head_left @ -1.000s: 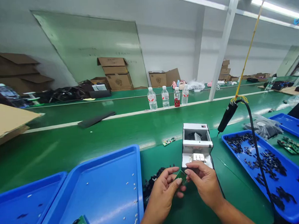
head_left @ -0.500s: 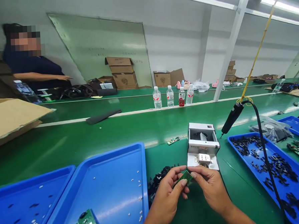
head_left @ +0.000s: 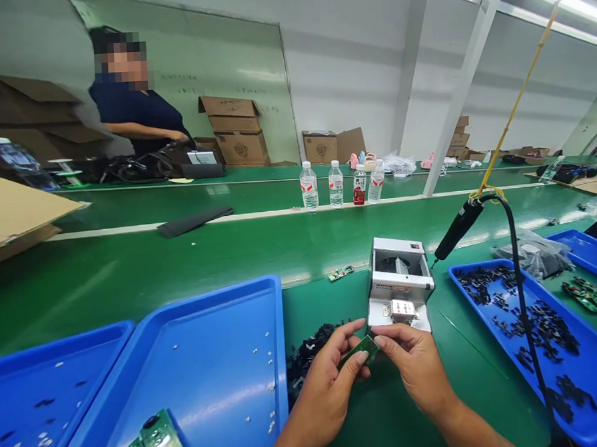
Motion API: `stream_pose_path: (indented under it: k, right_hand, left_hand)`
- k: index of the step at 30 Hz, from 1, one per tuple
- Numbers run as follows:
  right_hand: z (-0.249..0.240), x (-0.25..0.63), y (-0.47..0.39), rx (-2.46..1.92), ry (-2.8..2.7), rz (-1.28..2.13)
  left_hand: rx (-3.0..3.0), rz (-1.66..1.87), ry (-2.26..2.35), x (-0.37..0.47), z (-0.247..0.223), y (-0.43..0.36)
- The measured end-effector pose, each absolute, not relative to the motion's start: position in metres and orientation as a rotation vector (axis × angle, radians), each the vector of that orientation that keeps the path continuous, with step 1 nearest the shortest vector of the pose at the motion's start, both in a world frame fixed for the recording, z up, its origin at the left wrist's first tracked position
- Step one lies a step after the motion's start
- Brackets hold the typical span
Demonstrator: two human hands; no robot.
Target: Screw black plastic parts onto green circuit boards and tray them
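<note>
Between both hands is a small green circuit board [head_left: 363, 347], tilted above the green bench. My left hand [head_left: 331, 382] pinches its left part between thumb and fingers. At the board's right end, the closed thumb and fingertips of my right hand [head_left: 416, 361] grip its edge. A white and black machine [head_left: 400, 278] with a silver metal block [head_left: 403, 310] on its front stands just beyond the hands. Left of the hands lies a pile of black plastic parts [head_left: 310, 353], partly hidden behind my left hand.
Blue trays lie left [head_left: 209, 341] and right [head_left: 484, 334]; the right one holds black parts. A black electric screwdriver [head_left: 459, 230] hangs from a yellow cord. Bottles [head_left: 309, 188] stand beyond the machine. A person [head_left: 137, 112] is behind the far bench.
The camera view has shifted slightly. The person at the back has moved rightward and stands nearer the stacked boxes. Both hands keep their hold on the board.
</note>
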State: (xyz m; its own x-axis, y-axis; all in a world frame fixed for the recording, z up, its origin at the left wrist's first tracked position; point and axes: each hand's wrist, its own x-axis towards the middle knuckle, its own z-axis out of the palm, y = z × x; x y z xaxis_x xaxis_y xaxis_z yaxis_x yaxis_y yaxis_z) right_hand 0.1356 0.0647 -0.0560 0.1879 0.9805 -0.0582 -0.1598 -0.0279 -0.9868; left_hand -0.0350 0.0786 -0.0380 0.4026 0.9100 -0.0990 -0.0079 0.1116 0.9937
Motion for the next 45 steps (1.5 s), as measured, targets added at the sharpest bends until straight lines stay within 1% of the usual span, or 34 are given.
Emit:
stream_pose_path:
  k: [9,16,24,33,39,45]
  right_hand:
    - [-0.049,0.137,0.063,-1.178,-0.966,1.257]
    - [-0.045,0.140,0.065,-1.212,-1.049,1.245]
    - [-0.044,0.140,0.064,-1.203,-1.038,1.280]
    - [-0.045,0.141,0.059,-1.178,-1.171,1.202]
    - [-0.046,0.142,0.060,-1.181,-1.176,1.239]
    - [-0.050,0.139,0.060,-1.172,-1.142,1.203]
  left_hand:
    - [1.262,0.860,0.908,-0.035,-0.038,0.079]
    - [1.485,0.821,0.962,-0.037,-0.036,0.082]
    - [1.568,0.847,0.998,-0.041,-0.037,0.083]
    - [1.565,0.829,1.011,-0.043,-0.033,0.083]
    - [1.604,0.829,1.029,-0.044,-0.035,0.084]
    - [1.563,0.848,1.034,-0.045,-0.032,0.084]
